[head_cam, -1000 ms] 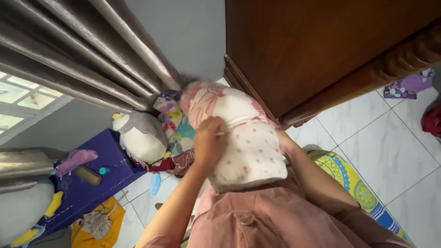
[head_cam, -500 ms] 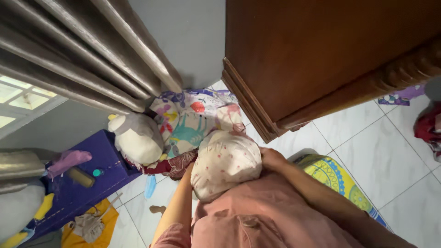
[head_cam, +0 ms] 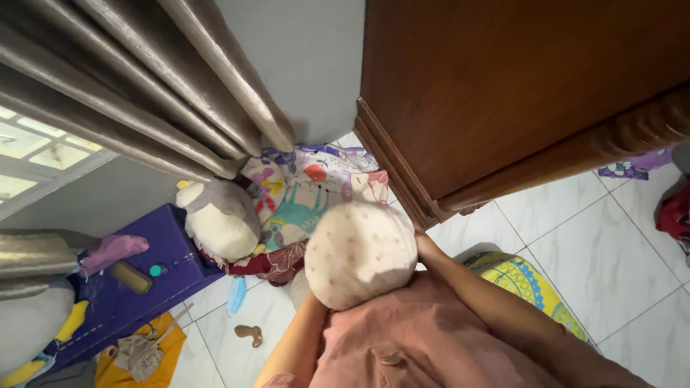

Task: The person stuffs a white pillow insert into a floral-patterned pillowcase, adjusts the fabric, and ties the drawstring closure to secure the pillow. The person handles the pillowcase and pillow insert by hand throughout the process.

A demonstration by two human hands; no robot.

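You've got the pillow (head_cam: pixel 359 253) hugged right up against your chest, end-on to the camera, a pale rounded bulge with small pink dots. Your right hand (head_cam: pixel 425 246) presses on its right side, just under the corner of the wardrobe (head_cam: pixel 517 93); only the back of the hand shows, so I can't tell how its grip sits on the cloth. Your left hand is hidden behind the pillow: the left forearm (head_cam: pixel 298 345) runs up beneath it and vanishes, and its grip can't be read either.

Past the pillow, a bright printed blanket (head_cam: pixel 302 190) lies bunched on the floor between the curtain (head_cam: pixel 144 93) and the wardrobe. A grey and white plush (head_cam: pixel 219 219) sits just beside it, leaning on a purple box (head_cam: pixel 136 294). A small blue object (head_cam: pixel 237 294) and a brown bit (head_cam: pixel 250 333) lie on the white tiles (head_cam: pixel 611 244) below. A yellow patterned mat (head_cam: pixel 521 276) peeks out by your right arm. There's orange cloth (head_cam: pixel 147 359) at the bottom left.
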